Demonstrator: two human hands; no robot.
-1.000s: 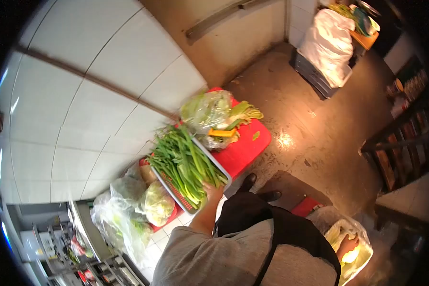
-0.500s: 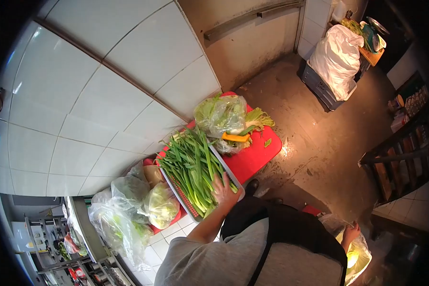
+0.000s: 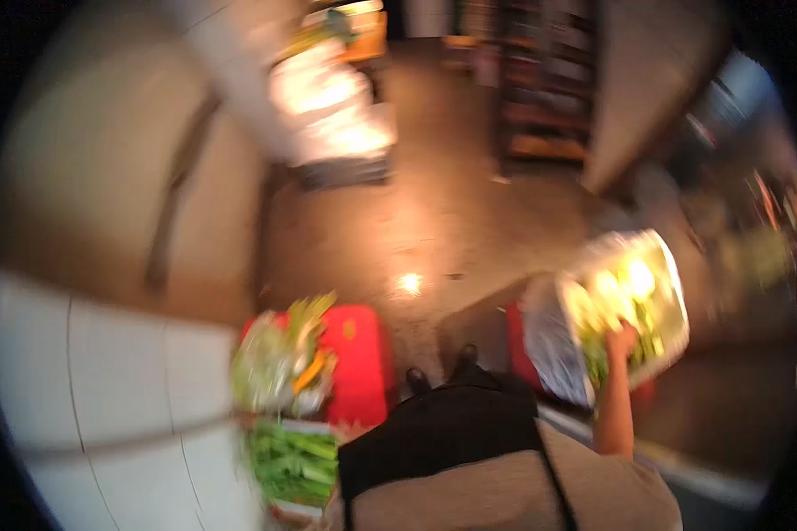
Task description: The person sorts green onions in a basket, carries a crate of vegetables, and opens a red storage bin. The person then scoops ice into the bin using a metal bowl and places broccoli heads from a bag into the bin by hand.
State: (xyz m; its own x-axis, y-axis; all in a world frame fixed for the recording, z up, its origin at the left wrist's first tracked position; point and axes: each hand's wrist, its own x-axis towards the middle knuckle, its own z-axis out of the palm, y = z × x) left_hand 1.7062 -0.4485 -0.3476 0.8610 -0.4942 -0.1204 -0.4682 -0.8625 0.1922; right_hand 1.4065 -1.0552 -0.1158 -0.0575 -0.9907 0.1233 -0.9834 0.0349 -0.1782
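My right hand (image 3: 623, 338) reaches into a white-lined container (image 3: 677, 292) at the right and touches the vegetables inside, pale yellow on top with green leafy parts (image 3: 596, 354) below. Motion blur smears its fingers, so its grip cannot be made out. At the lower left, long green onions (image 3: 292, 465) lie in a grey-rimmed tray. A faint skin-coloured blur (image 3: 351, 432) beside that tray may be part of my left hand; its fingers do not show.
A red board or table top (image 3: 359, 363) at the left bears bagged leafy greens (image 3: 266, 363) and a yellow-orange item (image 3: 310, 372). Clear plastic (image 3: 553, 345) hangs by the container. A crate (image 3: 345, 173) with a white sack (image 3: 328, 102) and a dark shelf (image 3: 545, 115) stand farther back.
My view has swung to the right, bringing the white-lined container into full sight. My right hand is now among its vegetables. The left hand was lying on the green onions and is now mostly hidden.
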